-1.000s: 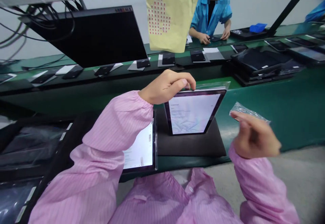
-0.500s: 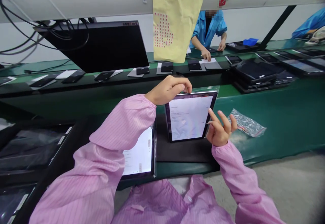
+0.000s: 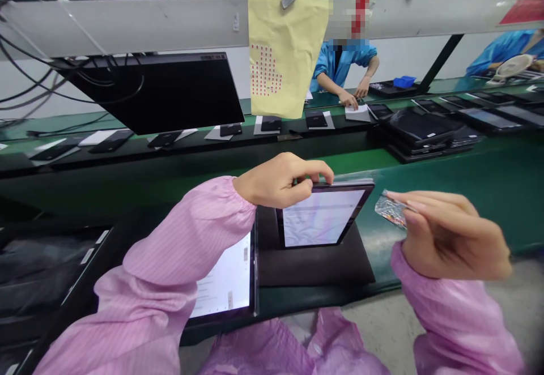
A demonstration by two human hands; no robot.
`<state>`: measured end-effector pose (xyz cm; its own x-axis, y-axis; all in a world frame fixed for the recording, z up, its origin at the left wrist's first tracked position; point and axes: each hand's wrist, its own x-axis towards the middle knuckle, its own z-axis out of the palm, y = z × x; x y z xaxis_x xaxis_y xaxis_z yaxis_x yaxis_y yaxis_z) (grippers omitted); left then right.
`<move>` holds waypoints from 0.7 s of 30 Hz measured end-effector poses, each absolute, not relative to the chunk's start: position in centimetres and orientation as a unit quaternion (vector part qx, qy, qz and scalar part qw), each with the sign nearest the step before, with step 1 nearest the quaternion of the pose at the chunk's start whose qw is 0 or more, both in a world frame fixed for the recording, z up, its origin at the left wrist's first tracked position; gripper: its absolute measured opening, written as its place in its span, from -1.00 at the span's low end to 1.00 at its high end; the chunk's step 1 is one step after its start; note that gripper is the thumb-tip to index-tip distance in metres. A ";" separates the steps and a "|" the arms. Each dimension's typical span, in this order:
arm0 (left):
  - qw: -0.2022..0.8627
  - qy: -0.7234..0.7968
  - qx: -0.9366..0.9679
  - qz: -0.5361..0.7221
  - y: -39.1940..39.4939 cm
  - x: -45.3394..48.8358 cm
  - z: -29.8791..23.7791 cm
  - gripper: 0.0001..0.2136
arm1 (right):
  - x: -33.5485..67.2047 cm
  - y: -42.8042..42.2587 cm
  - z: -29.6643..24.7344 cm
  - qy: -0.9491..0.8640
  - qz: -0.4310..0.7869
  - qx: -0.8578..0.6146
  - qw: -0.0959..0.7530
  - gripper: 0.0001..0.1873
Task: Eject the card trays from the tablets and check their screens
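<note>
My left hand grips the top edge of a tablet with a lit white screen and holds it up, tilted, over a black mat. My right hand is off to the right of the tablet, thumb and fingers pinched on a thin metal pin, mostly hidden by the fingertips. Behind those fingertips lies a clear plastic bag with small bits in it, partly covered; I cannot tell whether the hand touches it. A second lit tablet lies under my left forearm.
A black monitor and a yellow sheet hang from the overhead beam. Black devices with white papers line the far ledge. Stacked black trays stand right of centre, more trays at left. A co-worker in blue works across the bench.
My right hand has moved right, away from the tablet's screen, and its spread fingers have closed together. The tablet leans more, its top edge tipped away. The view has shifted slightly upward.
</note>
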<state>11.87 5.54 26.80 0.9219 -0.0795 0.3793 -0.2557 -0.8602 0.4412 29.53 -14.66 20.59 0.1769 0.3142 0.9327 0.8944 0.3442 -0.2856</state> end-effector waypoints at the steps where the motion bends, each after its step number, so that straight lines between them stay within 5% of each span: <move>1: 0.235 -0.089 0.954 0.165 5.3 11.8 27.0 -0.70 | 29.4 -14.4 21.7 -0.610 -0.258 -0.503 0.556 -0.70; 5: 0.200 -0.089 0.967 0.129 4.5 12.0 27.8 -0.71 | 29.0 -13.1 24.1 -0.633 -0.281 -0.532 0.488 -0.83; 10: 0.209 -0.118 0.964 0.118 3.6 13.6 28.1 -0.96 | 29.2 -12.2 24.5 -0.654 -0.348 -0.554 0.380 -0.92; 21: 0.306 -0.098 0.932 0.170 4.7 13.9 28.1 -0.83 | 28.9 -11.8 25.4 -0.698 -0.259 -0.568 0.350 -0.97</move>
<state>13.91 4.65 28.14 0.9231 -0.0792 0.3763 -0.2867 -0.7937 0.5364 28.92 -11.83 25.45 -0.1087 0.6111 0.7840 0.9749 0.2197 -0.0361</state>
